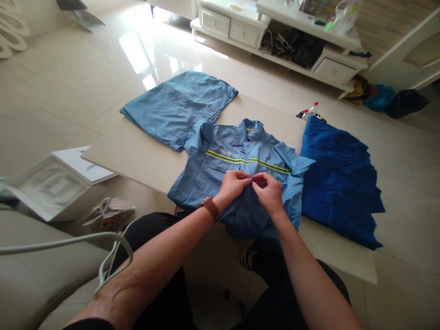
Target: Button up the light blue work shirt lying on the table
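A light blue work shirt [213,169] with a yellow-green reflective stripe lies face up on a low beige table [137,156], collar away from me. My left hand [233,184], with a brown watch strap on its wrist, and my right hand [268,191] meet over the shirt's front placket just below the stripe. Both pinch the fabric edges together at one spot, fingertips touching. What sits between the fingertips is too small to make out.
A folded light blue garment [178,107] lies at the table's far left and a dark blue pile [340,178] at its right. An open white box [55,185] stands on the floor to the left. A white TV cabinet [275,36] lines the back wall.
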Demonstrator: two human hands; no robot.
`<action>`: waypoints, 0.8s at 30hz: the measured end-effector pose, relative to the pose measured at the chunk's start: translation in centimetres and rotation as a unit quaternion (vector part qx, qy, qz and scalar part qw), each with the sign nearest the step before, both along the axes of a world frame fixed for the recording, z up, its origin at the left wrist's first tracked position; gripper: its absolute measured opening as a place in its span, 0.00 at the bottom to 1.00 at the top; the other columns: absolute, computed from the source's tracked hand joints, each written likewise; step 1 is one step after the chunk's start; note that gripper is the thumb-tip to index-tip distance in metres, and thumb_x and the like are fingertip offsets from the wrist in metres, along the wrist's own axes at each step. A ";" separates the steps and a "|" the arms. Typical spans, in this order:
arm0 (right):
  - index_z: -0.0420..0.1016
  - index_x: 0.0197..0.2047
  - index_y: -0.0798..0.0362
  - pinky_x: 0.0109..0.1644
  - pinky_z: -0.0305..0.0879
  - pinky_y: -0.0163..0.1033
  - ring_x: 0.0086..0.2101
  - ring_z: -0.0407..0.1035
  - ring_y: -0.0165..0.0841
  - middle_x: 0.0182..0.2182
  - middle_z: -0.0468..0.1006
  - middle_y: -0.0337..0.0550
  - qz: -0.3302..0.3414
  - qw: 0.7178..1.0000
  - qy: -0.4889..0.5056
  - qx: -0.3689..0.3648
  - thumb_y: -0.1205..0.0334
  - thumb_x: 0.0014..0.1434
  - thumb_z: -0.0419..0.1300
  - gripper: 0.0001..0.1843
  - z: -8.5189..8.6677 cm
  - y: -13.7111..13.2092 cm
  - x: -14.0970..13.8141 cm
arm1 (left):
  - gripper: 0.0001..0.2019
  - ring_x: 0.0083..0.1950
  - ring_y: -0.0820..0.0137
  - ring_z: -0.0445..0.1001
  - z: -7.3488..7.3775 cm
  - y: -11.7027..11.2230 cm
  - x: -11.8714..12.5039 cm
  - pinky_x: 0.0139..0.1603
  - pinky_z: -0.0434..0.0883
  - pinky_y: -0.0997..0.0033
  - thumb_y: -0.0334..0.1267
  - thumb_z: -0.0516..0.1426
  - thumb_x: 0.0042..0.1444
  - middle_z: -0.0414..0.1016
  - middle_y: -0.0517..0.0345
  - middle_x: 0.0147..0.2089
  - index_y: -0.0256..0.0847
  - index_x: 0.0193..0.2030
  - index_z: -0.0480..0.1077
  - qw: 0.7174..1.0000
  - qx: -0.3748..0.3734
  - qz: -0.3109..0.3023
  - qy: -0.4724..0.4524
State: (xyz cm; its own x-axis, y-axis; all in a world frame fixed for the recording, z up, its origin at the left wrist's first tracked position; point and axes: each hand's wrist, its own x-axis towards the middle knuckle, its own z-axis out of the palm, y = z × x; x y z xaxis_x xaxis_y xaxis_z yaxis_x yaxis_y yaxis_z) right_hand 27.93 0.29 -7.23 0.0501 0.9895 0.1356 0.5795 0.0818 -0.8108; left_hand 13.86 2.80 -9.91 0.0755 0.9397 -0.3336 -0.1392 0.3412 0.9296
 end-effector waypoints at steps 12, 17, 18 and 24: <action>0.78 0.38 0.52 0.38 0.71 0.40 0.33 0.75 0.36 0.33 0.80 0.43 -0.017 0.998 0.053 -0.016 0.56 0.53 0.66 0.11 -0.8 0.8 0.5 | 0.07 0.27 0.75 0.72 0.3 0.4 0.2 0.30 0.65 0.78 0.21 0.63 0.46 0.77 0.58 0.26 0.34 0.29 0.76 0.997 -0.036 0.013 -0.071; 0.78 0.38 0.53 0.40 0.72 0.42 0.34 0.75 0.37 0.34 0.80 0.44 -0.024 0.996 0.075 -0.045 0.54 0.51 0.68 0.14 -0.9 1.3 0.8 | 0.11 0.24 0.76 0.70 0.7 0.6 0.1 0.27 0.62 0.78 0.21 0.62 0.46 0.77 0.59 0.25 0.35 0.36 0.76 0.994 -0.048 0.007 -0.101; 0.78 0.38 0.53 0.40 0.72 0.42 0.34 0.75 0.37 0.33 0.80 0.45 -0.028 0.995 0.076 -0.053 0.53 0.51 0.68 0.14 -0.9 1.3 0.9 | 0.11 0.24 0.76 0.70 0.7 0.6 0.2 0.27 0.62 0.78 0.21 0.62 0.46 0.77 0.59 0.25 0.35 0.36 0.76 0.994 -0.047 0.007 -0.102; 0.78 0.34 0.53 0.40 0.72 0.45 0.32 0.74 0.39 0.30 0.80 0.46 -0.042 0.992 0.071 -0.095 0.49 0.50 0.67 0.16 -1.1 1.2 1.2 | 0.09 0.31 0.73 0.75 0.0 0.7 0.5 0.35 0.68 0.76 0.21 0.63 0.46 0.80 0.56 0.30 0.33 0.35 0.79 0.996 -0.047 0.016 -0.070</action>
State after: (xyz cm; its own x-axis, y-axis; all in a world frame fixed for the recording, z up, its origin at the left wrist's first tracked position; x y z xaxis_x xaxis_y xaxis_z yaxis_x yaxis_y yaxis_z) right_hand 29.17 1.47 -8.28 0.1378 0.9882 -0.0674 0.4571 -0.1238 -0.8808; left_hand 14.39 3.53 -9.90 0.0971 0.9073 -0.4091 -0.2770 0.4195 0.8645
